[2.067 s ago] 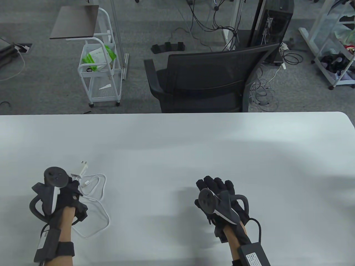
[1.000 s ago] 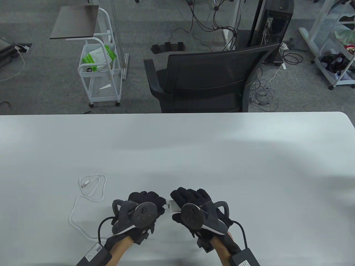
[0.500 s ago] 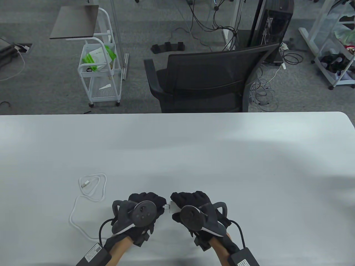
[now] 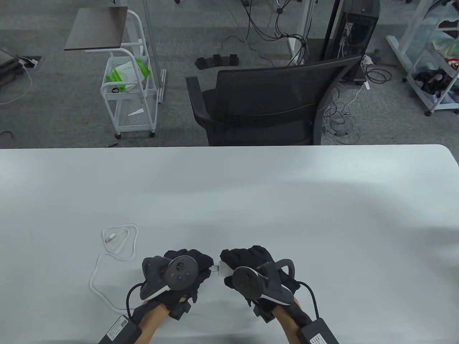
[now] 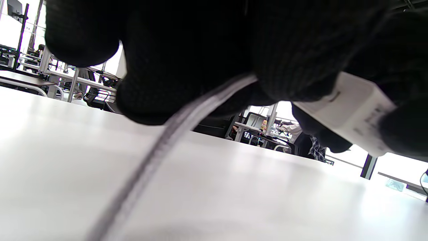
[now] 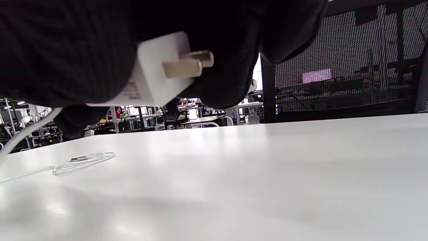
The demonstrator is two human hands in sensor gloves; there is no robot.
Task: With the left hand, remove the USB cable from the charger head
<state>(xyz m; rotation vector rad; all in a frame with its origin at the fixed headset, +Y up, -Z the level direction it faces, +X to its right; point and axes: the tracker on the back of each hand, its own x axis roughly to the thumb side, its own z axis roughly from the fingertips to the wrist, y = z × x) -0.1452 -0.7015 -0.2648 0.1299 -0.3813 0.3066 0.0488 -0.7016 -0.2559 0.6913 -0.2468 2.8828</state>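
Observation:
My right hand (image 4: 247, 263) grips the white charger head (image 4: 223, 267), held just above the table; in the right wrist view the charger head (image 6: 157, 72) shows its two metal prongs pointing right. My left hand (image 4: 188, 265) pinches the USB plug (image 4: 215, 268) at the charger's left end. The plug still sits against the charger. The white cable (image 4: 107, 251) trails left from my left hand and loops on the table, its free end (image 4: 110, 237) lying flat. In the left wrist view the cable (image 5: 174, 124) runs out from under my fingers beside the charger head (image 5: 354, 110).
The white table (image 4: 287, 200) spreads to the right and far side. A black office chair (image 4: 265, 104) stands behind the table's far edge. A white rolling cart (image 4: 129, 86) stands on the floor at the back left.
Two seconds ago my left hand was at the far left with charger and cable, right hand flat. Both hands now meet at the centre. In the last half second the left tracker tilted slightly.

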